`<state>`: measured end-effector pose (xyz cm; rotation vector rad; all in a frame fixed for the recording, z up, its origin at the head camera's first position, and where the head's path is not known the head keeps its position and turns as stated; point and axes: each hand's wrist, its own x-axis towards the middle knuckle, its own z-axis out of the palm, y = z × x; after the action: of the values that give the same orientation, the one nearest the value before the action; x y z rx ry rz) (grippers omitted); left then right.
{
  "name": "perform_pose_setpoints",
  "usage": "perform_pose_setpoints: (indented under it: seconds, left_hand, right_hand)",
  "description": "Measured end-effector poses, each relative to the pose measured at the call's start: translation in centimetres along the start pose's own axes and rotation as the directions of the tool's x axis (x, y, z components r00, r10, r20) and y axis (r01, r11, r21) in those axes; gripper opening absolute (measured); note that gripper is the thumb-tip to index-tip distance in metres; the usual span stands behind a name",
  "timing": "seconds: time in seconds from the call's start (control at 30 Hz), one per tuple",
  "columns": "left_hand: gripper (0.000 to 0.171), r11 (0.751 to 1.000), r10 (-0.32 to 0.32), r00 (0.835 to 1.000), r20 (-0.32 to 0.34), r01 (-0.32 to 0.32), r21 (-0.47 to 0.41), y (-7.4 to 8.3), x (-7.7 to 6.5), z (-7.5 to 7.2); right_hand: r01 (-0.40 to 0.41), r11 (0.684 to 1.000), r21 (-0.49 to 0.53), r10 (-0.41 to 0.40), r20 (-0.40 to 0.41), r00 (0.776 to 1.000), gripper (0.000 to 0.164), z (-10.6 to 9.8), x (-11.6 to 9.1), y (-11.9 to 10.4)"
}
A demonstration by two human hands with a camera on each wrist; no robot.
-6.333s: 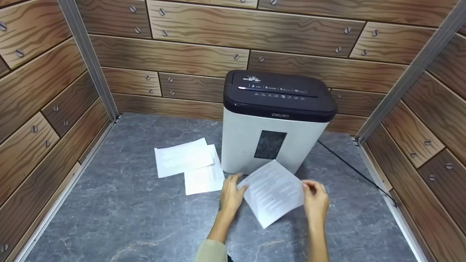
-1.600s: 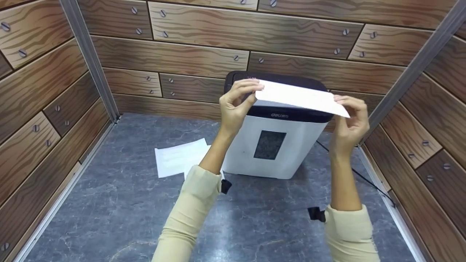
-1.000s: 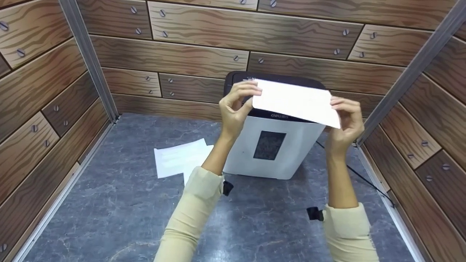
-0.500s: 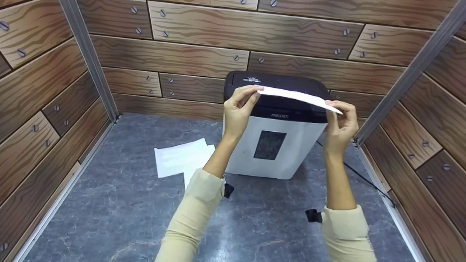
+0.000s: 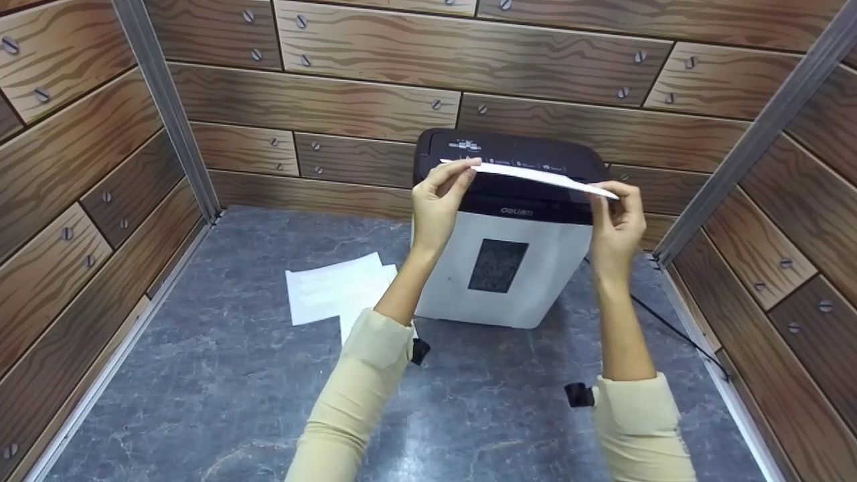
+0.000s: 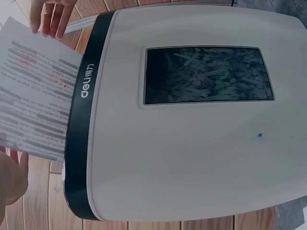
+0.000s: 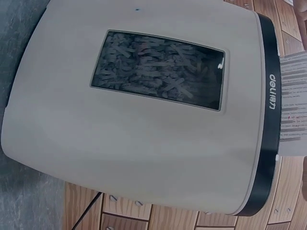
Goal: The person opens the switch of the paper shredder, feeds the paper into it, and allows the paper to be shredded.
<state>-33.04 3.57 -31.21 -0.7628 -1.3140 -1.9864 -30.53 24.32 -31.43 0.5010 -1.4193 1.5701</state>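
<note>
Above the shredder (image 5: 510, 231), the left hand (image 5: 436, 207) and the right hand (image 5: 617, 224), thumbs nearly meeting fingertips, pinch opposite sides of one printed sheet (image 5: 529, 174).

In the head view, the back wall (image 5: 368, 43) is spread across twelve o'clock, with side walls (image 5: 53, 201) set at nine and three; all are covered in a brown plank pattern, dotted with screw heads (image 5: 10, 45). The corners are edged by grey metal posts (image 5: 163, 100) at ten and two. The blue-grey marbled tabletop (image 5: 221, 388) is bordered by pale rails (image 5: 751, 428) at eight and four, and a bright reflection (image 5: 412, 428) is cast at six.
</note>
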Motion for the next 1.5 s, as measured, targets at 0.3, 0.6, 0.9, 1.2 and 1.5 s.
perform_pose_setpoints:
  seconds: [0.3,0.6,0.9,1.2,1.5]
  left_hand:
    - [0.015,0.974,-0.103,0.995,0.003,0.100,0.203,1.0,-0.2,-0.2]
    - [0.013,0.964,-0.091,0.996,-0.022,0.094,0.248,0.7,-0.5,-0.4]
    - [0.012,0.932,-0.010,1.000,-0.027,0.019,0.361,-0.9,-0.7,-1.0]
    - [0.052,0.676,0.034,0.996,0.083,-0.084,0.732,-4.2,-1.6,-2.6]
    - [0.042,0.511,0.026,0.985,0.169,-0.159,0.845,-5.2,-2.3,-3.2]
  right_hand:
    - [-0.043,0.965,-0.260,0.057,0.045,0.997,0.013,0.3,0.1,0.2]
    - [-0.067,0.949,-0.309,0.083,0.042,0.996,0.011,0.5,0.1,0.1]
    - [-0.052,0.934,-0.353,0.071,0.039,0.997,0.013,0.1,0.0,1.3]
    - [0.008,0.836,-0.548,0.047,0.086,0.995,0.017,-1.7,-0.4,4.5]
    - [0.208,0.742,-0.638,-0.021,0.288,0.957,0.028,-3.1,-1.5,5.9]
